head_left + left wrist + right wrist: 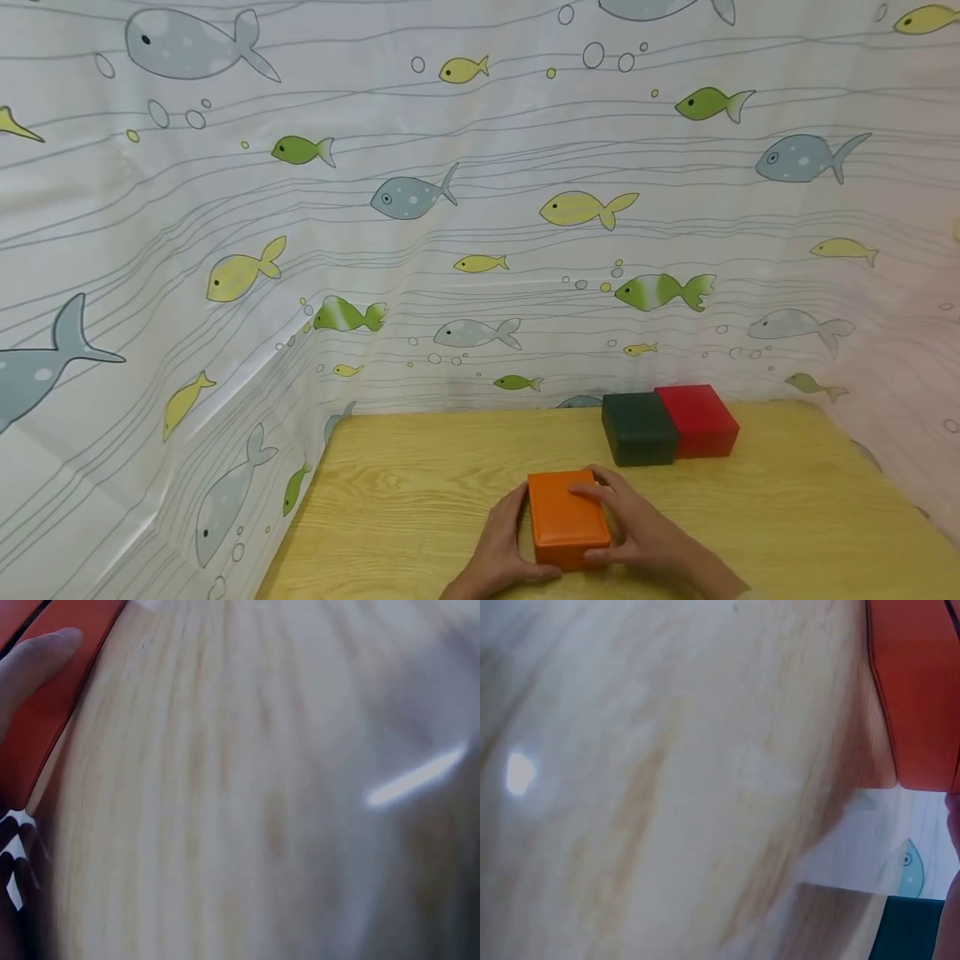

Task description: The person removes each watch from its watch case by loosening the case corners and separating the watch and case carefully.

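An orange box (pixel 566 517) sits on the wooden table (pixel 420 500) near its front edge. My left hand (pixel 513 542) grips the box's left side, with the thumb at the front face. My right hand (pixel 633 521) grips the right side, its fingers lying over the lid. In the left wrist view a fingertip (pixel 41 652) presses against the orange box (pixel 52 712). The right wrist view shows the orange box (pixel 919 690) at the top right, above blurred table wood.
A dark green box (pixel 640 428) and a red box (pixel 697 419) stand side by side, touching, at the back of the table. The dark green box (pixel 907 930) also shows in the right wrist view. A fish-patterned curtain (pixel 450 208) walls in the table's back and sides.
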The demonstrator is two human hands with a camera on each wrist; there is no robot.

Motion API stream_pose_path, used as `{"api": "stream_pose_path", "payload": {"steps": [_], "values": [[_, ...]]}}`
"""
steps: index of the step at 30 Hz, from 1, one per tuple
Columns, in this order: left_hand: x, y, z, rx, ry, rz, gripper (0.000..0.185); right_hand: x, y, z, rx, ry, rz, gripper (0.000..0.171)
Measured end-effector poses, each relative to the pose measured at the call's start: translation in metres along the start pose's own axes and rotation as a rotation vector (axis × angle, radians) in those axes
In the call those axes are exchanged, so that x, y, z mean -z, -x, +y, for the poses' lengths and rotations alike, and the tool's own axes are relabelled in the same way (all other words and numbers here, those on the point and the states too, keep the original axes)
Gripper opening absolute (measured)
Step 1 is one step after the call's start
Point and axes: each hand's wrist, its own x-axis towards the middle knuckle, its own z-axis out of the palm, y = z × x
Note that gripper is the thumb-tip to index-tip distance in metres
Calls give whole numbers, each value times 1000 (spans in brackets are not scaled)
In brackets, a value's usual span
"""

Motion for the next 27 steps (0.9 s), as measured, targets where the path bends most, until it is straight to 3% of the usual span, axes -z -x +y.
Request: {"api": "stream_pose_path", "payload": {"steps": [18, 27], "values": [[-2, 4, -1, -75, -33, 23, 119, 15, -16, 2, 98, 18, -14, 60], [0, 2, -2, -107, -21, 28, 118, 31, -27, -6, -58, -166, -158, 54]]}}
